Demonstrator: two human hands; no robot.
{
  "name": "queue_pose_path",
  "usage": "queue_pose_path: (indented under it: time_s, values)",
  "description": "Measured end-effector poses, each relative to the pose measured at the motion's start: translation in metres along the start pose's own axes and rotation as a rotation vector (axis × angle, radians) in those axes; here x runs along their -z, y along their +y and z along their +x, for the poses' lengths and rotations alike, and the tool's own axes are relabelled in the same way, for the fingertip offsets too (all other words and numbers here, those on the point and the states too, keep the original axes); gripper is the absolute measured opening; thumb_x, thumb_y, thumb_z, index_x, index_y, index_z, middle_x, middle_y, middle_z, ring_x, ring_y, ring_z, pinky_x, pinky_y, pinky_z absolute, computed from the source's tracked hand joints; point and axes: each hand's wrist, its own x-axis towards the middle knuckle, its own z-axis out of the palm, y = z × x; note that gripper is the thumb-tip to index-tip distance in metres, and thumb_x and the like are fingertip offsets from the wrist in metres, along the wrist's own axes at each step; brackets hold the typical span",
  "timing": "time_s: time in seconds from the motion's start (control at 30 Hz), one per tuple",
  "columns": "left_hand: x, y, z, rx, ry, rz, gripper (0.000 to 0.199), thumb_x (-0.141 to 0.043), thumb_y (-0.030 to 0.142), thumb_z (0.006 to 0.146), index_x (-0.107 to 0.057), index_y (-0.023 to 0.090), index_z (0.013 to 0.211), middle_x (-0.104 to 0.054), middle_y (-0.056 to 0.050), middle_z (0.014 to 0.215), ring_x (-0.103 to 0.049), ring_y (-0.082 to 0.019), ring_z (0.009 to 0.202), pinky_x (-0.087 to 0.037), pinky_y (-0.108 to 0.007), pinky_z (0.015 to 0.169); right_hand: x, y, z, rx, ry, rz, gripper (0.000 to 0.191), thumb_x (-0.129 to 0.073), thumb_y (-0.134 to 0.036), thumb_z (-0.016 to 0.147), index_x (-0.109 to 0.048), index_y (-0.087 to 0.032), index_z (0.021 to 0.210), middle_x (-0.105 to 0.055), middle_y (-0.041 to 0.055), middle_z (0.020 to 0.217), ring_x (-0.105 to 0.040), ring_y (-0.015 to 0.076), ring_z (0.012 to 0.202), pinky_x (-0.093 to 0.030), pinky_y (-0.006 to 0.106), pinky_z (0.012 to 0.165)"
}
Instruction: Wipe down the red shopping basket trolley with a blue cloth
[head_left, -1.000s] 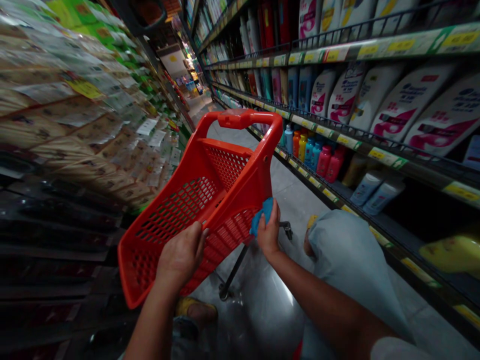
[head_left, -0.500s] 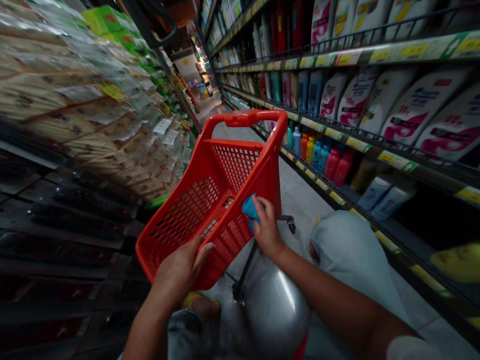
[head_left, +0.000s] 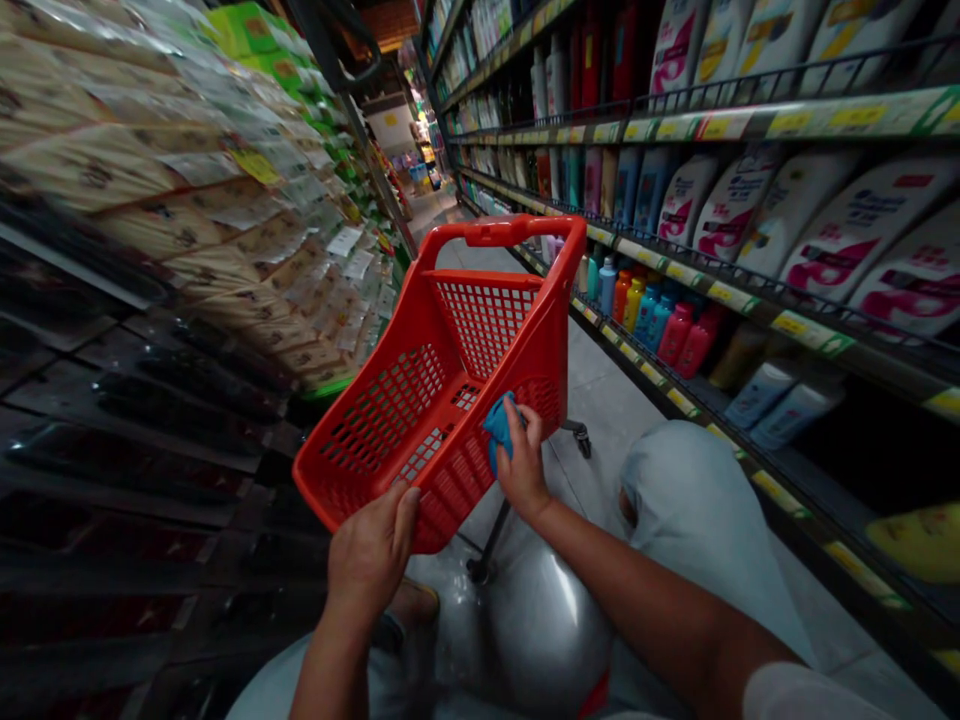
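Observation:
A red plastic shopping cart [head_left: 457,350] stands tilted across the middle of the view, its slotted basket holding nothing that I can see. My left hand [head_left: 371,550] grips the near rim of the basket, with the thumb on top and the other fingers hidden behind. My right hand [head_left: 523,465] is closed on a bunched blue cloth [head_left: 501,428], which lies against the outer slotted side of the basket. Below, a dark cart leg [head_left: 491,535] and a caster [head_left: 582,440] show on the floor.
Shelves of shampoo bottles [head_left: 727,205] line the right side, with small coloured bottles [head_left: 660,320] lower down. Stacked plastic-wrapped packages [head_left: 247,220] fill the left. My bent knee [head_left: 686,490] is close to the right shelf. Grey tiled floor [head_left: 611,380] runs between.
The view has shifted slightly, moving the shelves and cart a little rightward in it. My right hand and the cloth sit slightly lower on the basket's side. The left hand keeps its hold.

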Motion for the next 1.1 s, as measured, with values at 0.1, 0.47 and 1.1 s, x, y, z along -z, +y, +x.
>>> queue_pose_path:
  time_s: [0.1,0.47,1.1]
  values:
    - [-0.005,-0.003,0.001,0.004,0.006,0.017,0.042,-0.032,0.041,0.101,-0.066,0.024,0.083,-0.074,-0.002,0.077,-0.071,-0.018,0.074,-0.042,-0.026,0.062,0.001,0.024,0.014,-0.224,0.177,-0.034,0.076,-0.043,-0.006,0.078,-0.038,-0.017,0.154,-0.043,0.0141,0.129,-0.047,0.0257,0.129,-0.037,0.05,0.116]
    - [-0.006,0.003,0.005,0.003,0.035,0.049,0.046,-0.03,0.041,0.101,-0.067,0.023,0.08,-0.072,-0.003,0.072,-0.069,-0.018,0.072,-0.039,-0.025,0.062,-0.011,0.039,0.001,-0.273,0.17,-0.037,0.074,-0.041,-0.005,0.08,-0.037,-0.014,0.153,-0.043,0.0147,0.128,-0.05,0.0273,0.126,-0.04,0.05,0.113]
    - [-0.002,0.021,0.011,0.082,-0.047,0.095,0.042,-0.031,0.039,0.103,-0.065,0.022,0.085,-0.072,-0.003,0.077,-0.066,-0.016,0.072,-0.031,-0.026,0.06,-0.017,-0.042,-0.069,0.107,-0.137,0.046,0.073,-0.049,-0.001,0.08,-0.039,-0.029,0.147,-0.041,0.0106,0.136,-0.05,0.0233,0.129,-0.05,0.043,0.109]
